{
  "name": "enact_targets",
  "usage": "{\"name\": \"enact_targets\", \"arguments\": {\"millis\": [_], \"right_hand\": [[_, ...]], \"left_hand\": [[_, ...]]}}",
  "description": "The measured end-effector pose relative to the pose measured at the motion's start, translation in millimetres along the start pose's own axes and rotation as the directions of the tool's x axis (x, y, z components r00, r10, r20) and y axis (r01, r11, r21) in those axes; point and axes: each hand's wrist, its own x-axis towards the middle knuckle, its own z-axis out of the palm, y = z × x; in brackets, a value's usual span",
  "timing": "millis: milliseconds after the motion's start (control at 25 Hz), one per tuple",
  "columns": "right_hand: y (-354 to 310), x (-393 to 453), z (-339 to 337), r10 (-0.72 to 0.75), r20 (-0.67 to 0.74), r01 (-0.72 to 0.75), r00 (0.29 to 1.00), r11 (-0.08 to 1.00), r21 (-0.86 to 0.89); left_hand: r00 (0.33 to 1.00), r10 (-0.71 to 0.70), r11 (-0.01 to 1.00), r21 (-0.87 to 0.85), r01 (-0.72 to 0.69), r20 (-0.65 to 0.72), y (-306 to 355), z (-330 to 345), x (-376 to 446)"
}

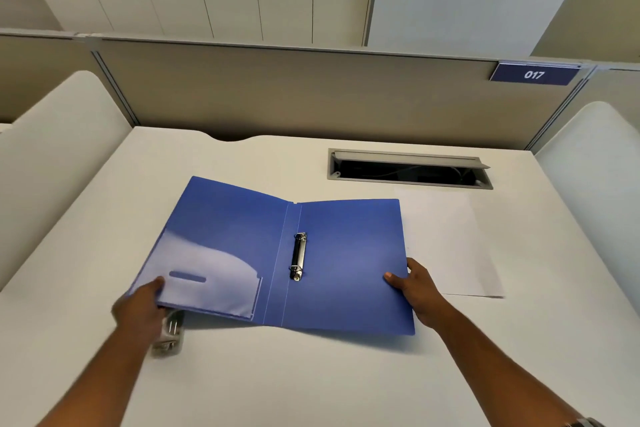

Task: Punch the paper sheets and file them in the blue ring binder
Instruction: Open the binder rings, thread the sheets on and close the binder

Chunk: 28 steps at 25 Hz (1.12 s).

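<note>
Table [311, 374]: a white surface that fills the near and middle scene, with a beige partition along its far edge.
Cable slot [410, 170]: a grey-framed opening set in the far right of the table, its flap raised and dark inside.
Blue ring binder [242, 236]: lies open at the middle of the table, both covers spread; the near edge of the left cover sits raised off the table, over the hole punch.
Paper sheets [450, 246]: white, flat on the table just right of the binder, the left edge tucked under or against the right cover; how many sheets cannot be told.
Pocket [207, 284]: a clear sleeve on the near part of the left inner cover.
Left hand [138, 308]: grasps the near left corner of the left cover, thumb on top, fingers underneath and out of sight.
Right hand [419, 291]: grasps the near right edge of the right cover, thumb pressed on the blue surface, fingers [414, 265] curled round the edge.
Ring mechanism [298, 256]: two metal rings on a dark strip just right of the spine, closed and bare.
Hole punch [169, 336]: a blurred metallic object on the table, just right of the left wrist, partly beneath the left cover.
Number plate [535, 74]: blue, reading 017, on the far right of the partition.
</note>
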Motion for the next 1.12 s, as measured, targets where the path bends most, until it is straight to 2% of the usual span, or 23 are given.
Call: {"name": "enact_targets", "arguments": {"millis": [80, 240, 360, 480, 680, 800, 960, 1040, 1120], "right_hand": [[10, -9, -20, -0.004, 0.01, 0.004, 1.0, 1.0, 0.0], [28, -27, -47, -0.012, 0.034, 0.011, 0.999, 1.0, 0.018], [40, -43, -66, -0.026, 0.043, 0.025, 0.999, 0.999, 0.02], [51, -57, -91, -0.014, 0.058, 0.014, 0.998, 1.0, -0.007], [66, -79, -125, 0.054, 0.028, -0.053, 0.998, 0.997, -0.05], [76, -93, -137, 0.124, 0.0, -0.124, 0.992, 0.991, -0.049], [83, -102, -142, 0.204, -0.117, -0.211, 0.972, 0.976, -0.052], [83, -98, -139, 0.206, -0.273, -0.238, 0.94, 0.967, -0.093], [78, -94, -133, 0.138, -0.438, -0.249, 0.889, 0.946, -0.207]], "left_hand": [[0.999, 0.05, 0.995, 0.085, -0.05, 0.001, 11, -11, 3], [0.985, 0.162, 0.922, 0.345, -0.174, 0.064, 16, -2, -21], [0.975, 0.21, 0.838, 0.499, -0.22, 0.076, 9, 6, -36], [0.975, 0.213, 0.733, 0.648, -0.207, 0.07, -4, 6, -41], [0.976, 0.142, 0.71, 0.67, -0.216, 0.165, -19, 21, -64], [0.964, 0.183, 0.68, 0.683, -0.265, 0.192, -34, 34, -76], [0.94, 0.23, 0.557, 0.758, -0.339, 0.251, -53, 38, -80], [0.934, 0.243, 0.554, 0.753, -0.355, 0.261, -60, 37, -81], [0.931, 0.268, 0.546, 0.758, -0.358, 0.246, -69, 35, -82]]}}
